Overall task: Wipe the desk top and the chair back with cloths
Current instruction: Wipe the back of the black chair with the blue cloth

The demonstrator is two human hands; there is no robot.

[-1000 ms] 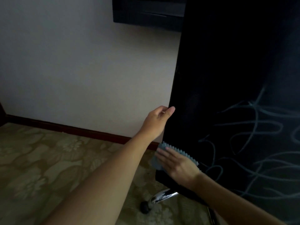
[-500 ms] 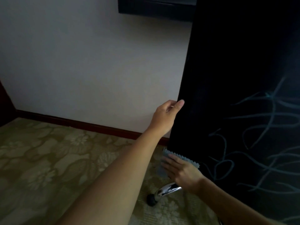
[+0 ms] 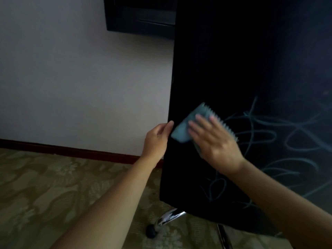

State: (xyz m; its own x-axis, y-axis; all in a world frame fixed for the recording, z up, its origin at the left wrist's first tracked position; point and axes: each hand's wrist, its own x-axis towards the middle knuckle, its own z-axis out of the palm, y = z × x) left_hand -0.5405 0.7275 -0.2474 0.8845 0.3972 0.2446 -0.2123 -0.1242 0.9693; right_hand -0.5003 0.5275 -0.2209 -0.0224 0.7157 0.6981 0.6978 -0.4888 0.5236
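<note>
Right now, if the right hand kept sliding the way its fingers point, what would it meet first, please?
The right hand points up-left across the chair back, pressing the cloth. It would likely first reach the left hand gripping the chair's edge.

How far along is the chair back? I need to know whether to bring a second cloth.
In hand: the right hand presses a blue cloth flat on the chair back near its left edge, which the left hand grips. Left: pale scribbles cover the lower right area. Nothing looks clearly finished; the upper part is too dark to judge. The desk top is out of view.
</note>
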